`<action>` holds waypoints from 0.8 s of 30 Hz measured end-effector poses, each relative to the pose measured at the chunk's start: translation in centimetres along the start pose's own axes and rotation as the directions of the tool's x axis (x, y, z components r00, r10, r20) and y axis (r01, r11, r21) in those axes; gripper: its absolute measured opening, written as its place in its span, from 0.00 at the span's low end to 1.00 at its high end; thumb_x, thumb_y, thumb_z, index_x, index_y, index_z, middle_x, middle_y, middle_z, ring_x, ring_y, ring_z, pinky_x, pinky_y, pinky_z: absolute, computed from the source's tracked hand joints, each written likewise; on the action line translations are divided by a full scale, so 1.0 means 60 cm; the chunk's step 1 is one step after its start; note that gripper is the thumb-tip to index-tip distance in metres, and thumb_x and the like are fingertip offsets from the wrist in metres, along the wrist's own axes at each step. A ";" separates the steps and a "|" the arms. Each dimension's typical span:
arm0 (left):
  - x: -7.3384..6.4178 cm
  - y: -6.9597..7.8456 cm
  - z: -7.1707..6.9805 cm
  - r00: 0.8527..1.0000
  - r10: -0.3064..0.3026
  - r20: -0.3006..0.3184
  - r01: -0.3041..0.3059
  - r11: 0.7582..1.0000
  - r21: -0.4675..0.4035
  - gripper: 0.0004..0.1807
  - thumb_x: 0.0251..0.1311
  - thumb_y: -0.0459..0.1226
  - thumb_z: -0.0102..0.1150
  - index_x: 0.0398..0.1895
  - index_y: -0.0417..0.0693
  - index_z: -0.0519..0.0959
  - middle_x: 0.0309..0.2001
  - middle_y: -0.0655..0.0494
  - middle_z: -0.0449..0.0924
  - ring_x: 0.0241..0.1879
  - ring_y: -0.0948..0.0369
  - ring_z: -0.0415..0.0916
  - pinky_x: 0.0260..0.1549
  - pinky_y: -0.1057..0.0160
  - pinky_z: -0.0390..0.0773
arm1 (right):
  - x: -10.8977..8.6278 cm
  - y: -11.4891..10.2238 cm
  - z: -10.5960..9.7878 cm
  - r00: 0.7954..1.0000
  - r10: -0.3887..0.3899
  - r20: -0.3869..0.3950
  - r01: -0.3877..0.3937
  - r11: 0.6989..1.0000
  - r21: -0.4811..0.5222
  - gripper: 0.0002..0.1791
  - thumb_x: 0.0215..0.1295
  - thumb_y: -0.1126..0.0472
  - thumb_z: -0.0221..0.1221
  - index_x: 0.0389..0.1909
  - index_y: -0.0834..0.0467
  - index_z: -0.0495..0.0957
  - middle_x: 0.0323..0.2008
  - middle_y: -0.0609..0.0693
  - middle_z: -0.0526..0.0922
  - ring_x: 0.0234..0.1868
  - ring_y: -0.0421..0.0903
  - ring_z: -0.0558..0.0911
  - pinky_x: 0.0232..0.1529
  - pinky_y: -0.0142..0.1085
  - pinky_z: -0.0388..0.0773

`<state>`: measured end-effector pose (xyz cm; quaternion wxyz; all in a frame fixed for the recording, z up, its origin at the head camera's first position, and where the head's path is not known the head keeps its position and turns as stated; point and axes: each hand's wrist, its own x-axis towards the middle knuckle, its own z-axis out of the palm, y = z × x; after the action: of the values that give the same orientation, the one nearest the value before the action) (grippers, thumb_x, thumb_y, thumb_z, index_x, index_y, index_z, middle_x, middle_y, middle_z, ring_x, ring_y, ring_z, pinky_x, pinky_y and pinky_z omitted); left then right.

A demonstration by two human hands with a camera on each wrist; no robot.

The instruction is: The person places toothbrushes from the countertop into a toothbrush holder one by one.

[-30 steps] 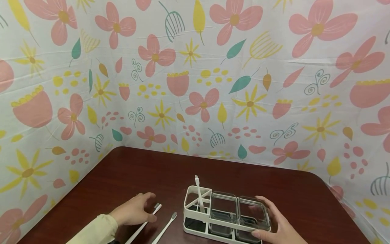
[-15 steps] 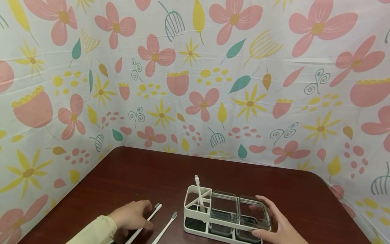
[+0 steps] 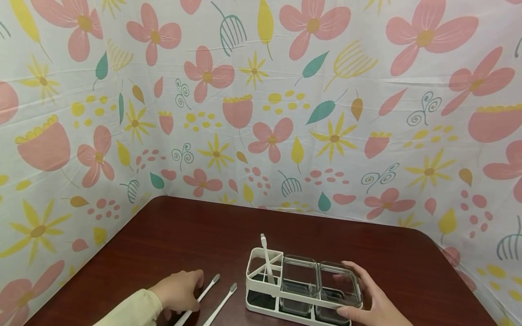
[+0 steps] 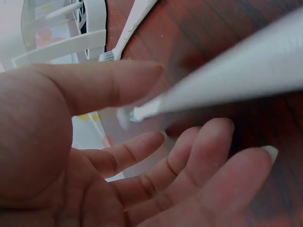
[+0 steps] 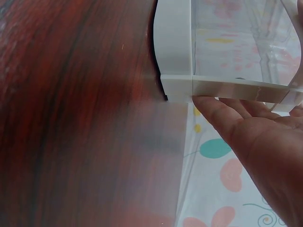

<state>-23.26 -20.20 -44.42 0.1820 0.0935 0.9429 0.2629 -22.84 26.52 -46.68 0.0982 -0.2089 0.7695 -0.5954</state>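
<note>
My left hand (image 3: 178, 290) is over a white toothbrush (image 3: 209, 288) with grey bristles lying on the table. In the left wrist view, the blurred handle (image 4: 236, 68) runs between thumb and fingers, with gaps showing on either side. A second toothbrush (image 3: 222, 303) lies to its right. My right hand (image 3: 377, 301) grips the right end of a white toothbrush holder (image 3: 265, 286), thumb in front and fingers behind. In the holder's divided left section, a third toothbrush (image 3: 267, 259) stands tilted. Two clear cups (image 3: 299, 276) fill its other sections.
The dark red-brown wooden table (image 3: 195, 231) has rounded far corners. A white cloth (image 3: 244, 181) printed with flowers and leaves hangs behind it and along the left side.
My left hand has lowered and drawn back slightly over the left toothbrush. That brush has shifted a little to the right and nearer. My right hand and the holder have stayed still.
</note>
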 end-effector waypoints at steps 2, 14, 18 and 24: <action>-0.001 -0.001 0.001 1.000 0.017 -0.013 -0.016 1.000 0.024 0.16 0.49 0.30 0.68 0.36 0.49 0.71 0.18 0.50 0.73 0.14 0.57 0.71 0.05 0.58 0.71 | 0.000 0.002 -0.002 1.000 0.016 -0.010 -0.016 1.000 -0.013 0.41 0.68 0.68 0.58 0.73 0.39 0.49 0.65 0.53 0.62 0.57 0.32 0.72 0.45 0.37 0.80; 0.003 -0.002 0.008 0.994 0.072 -0.080 -0.059 0.986 0.156 0.13 0.42 0.24 0.59 0.27 0.48 0.71 0.18 0.54 0.70 0.05 0.61 0.66 0.02 0.61 0.68 | 0.003 -0.004 0.002 0.994 0.078 -0.078 -0.085 0.992 -0.094 0.45 0.66 0.65 0.62 0.76 0.57 0.44 0.72 0.63 0.49 0.57 0.22 0.62 0.48 0.39 0.76; 0.004 -0.006 0.012 0.987 0.097 -0.125 -0.073 0.980 0.185 0.12 0.40 0.26 0.61 0.24 0.49 0.70 0.18 0.56 0.69 0.04 0.60 0.65 0.01 0.61 0.67 | 0.002 -0.005 0.002 0.995 0.067 -0.067 -0.071 0.995 -0.071 0.45 0.66 0.66 0.61 0.75 0.57 0.44 0.70 0.60 0.55 0.57 0.26 0.66 0.46 0.35 0.77; 0.002 -0.004 0.011 0.986 0.092 -0.141 -0.064 0.978 0.197 0.12 0.39 0.28 0.64 0.23 0.49 0.70 0.18 0.57 0.69 0.05 0.59 0.66 0.01 0.60 0.66 | 0.000 -0.010 0.004 0.999 0.025 -0.034 -0.027 0.998 -0.061 0.44 0.67 0.67 0.60 0.75 0.56 0.43 0.62 0.53 0.70 0.57 0.32 0.72 0.47 0.35 0.78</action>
<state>-23.11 -20.07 -45.07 0.0907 0.1277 0.9704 0.1839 -22.65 26.20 -46.15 0.0868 -0.1919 0.7918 -0.5734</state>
